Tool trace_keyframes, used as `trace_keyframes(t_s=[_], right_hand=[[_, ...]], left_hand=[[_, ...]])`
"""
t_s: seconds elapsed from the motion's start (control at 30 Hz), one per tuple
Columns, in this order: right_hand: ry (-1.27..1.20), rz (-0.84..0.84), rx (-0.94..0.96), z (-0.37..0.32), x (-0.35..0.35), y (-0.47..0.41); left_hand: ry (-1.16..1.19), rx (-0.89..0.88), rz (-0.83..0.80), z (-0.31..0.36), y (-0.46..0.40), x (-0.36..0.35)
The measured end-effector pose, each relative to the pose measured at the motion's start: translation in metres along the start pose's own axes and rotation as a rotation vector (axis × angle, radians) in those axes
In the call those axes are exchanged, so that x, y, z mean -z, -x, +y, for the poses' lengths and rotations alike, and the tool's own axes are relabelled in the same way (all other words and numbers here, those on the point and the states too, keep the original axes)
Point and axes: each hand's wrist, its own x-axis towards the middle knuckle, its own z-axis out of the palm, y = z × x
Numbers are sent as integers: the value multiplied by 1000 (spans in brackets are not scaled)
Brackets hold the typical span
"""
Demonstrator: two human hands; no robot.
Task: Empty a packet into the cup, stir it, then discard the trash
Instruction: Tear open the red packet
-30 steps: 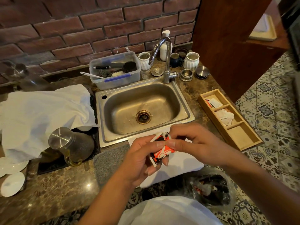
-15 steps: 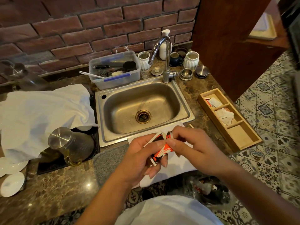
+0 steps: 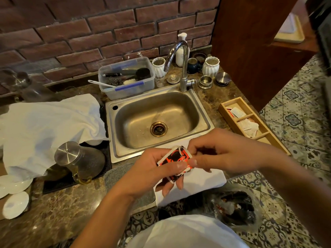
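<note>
Presently left hand [image 3: 152, 169] grips packet [image 3: 176, 161]; right hand [image 3: 222, 151] pinches its corner. Light, flimsy, crinkly foil; best held at edges.

A stainless steel sink [image 3: 200, 111] is set into the brown marbled tabletop [image 3: 53, 208], with a curved chrome faucet [image 3: 180, 56] behind it. A clear plastic tub [image 3: 129, 90] of brushes stands to its back left, below the red brick wall [image 3: 89, 33]. A crumpled white cloth [image 3: 44, 126] lies left, near a glass jug with a steel lid [image 3: 78, 160]. A long wooden divided tray [image 3: 279, 142] of sachets lies right.
</note>
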Motion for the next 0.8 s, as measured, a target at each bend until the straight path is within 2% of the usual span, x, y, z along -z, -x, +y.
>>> trace_keyframes(t_s=[0.1, 0.4, 0.6, 0.8], right_hand=[[11, -57, 33, -1, 1, 0], [-99, -48, 63, 5, -2, -4], [-88, 115, 122, 13, -6, -4], [103, 384, 211, 19, -22, -3]], left_hand=[[-3, 0, 13, 0, 0, 1], [2, 2, -8, -4, -3, -1], [177, -37, 64, -14, -6, -6], [351, -50, 134, -19, -11, -11]])
